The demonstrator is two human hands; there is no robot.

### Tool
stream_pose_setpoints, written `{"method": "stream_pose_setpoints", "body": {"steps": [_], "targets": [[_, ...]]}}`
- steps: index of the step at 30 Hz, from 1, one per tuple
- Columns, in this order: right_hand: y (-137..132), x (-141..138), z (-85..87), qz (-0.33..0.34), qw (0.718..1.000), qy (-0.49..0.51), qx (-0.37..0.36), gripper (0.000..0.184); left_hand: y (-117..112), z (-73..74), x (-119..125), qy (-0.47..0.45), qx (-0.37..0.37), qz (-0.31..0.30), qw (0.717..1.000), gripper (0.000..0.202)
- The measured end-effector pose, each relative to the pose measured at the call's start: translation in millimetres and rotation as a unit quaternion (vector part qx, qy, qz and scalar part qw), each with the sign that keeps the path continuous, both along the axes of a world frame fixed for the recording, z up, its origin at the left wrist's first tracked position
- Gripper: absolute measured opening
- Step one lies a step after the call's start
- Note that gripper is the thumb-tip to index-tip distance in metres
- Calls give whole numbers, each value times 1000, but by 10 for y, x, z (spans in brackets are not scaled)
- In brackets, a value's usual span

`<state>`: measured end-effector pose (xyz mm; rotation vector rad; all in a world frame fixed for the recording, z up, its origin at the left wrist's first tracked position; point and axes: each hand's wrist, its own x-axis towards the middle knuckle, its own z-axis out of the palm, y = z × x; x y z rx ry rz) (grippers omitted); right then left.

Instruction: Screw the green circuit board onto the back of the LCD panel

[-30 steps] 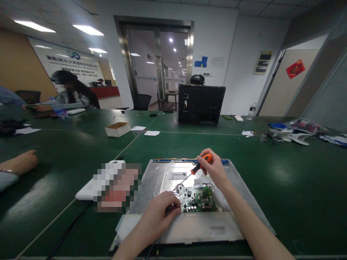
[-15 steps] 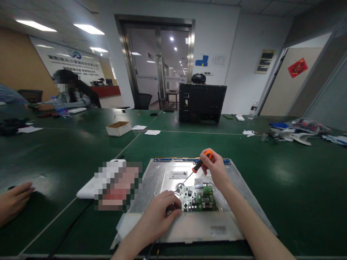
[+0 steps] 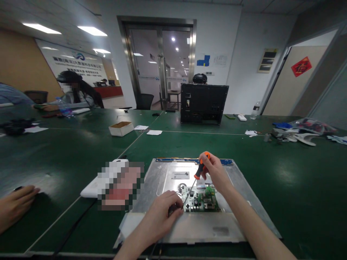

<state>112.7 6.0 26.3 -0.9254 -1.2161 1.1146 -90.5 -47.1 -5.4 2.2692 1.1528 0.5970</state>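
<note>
A silver metal monitor back panel (image 3: 162,177) lies flat on the green table in front of me. A green and white circuit board (image 3: 200,200) sits on its near middle. My right hand (image 3: 215,173) grips an orange and black screwdriver (image 3: 199,169), whose shaft slants down to the board's left edge. My left hand (image 3: 162,215) rests closed on the panel just left of the board, fingertips pinched at something small and dark beside the screwdriver tip.
A white device (image 3: 94,186) lies left of the panel, partly blurred out. Another person's hand (image 3: 15,206) rests at the left edge. A black monitor (image 3: 203,103), a cardboard box (image 3: 121,128) and a seated person (image 3: 73,95) are farther back. Clutter (image 3: 298,131) sits at the right.
The screwdriver tip has moved from the round mount behind the board down to the board's left edge by my left fingers. The other person's hand at left drew nearer.
</note>
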Motion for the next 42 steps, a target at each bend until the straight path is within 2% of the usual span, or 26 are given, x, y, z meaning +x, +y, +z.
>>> {"method": "stream_pose_setpoints", "body": {"steps": [10,14,18,20,24,30,35,42], "targets": [[14,25,-12,17,996,91,-13,40,-9,15,-1,3,1,-6,1000,8],[-21,-2,22,-20,998,60,24,37,-2,4,-4,-2,-7,-8,1000,9],[-110,-76,42,-75,993,-20,93,31,2,-7,-2,-2,-2,-11,1000,9],[-182,-123,25,-106,983,-73,130,33,3,-11,-3,-3,0,-10,1000,9],[-328,-204,-69,-141,958,-141,206,53,6,-16,-8,-2,-3,-8,1000,9],[-410,-242,-162,-124,906,-257,313,56,11,-26,-12,-3,-18,-5,1000,9],[-401,-272,-158,-107,872,-316,358,58,17,-37,-13,-7,-17,-7,1000,10],[-410,-314,-137,-95,857,-335,380,57,20,-59,-20,-21,-14,-11,1000,11]]}}
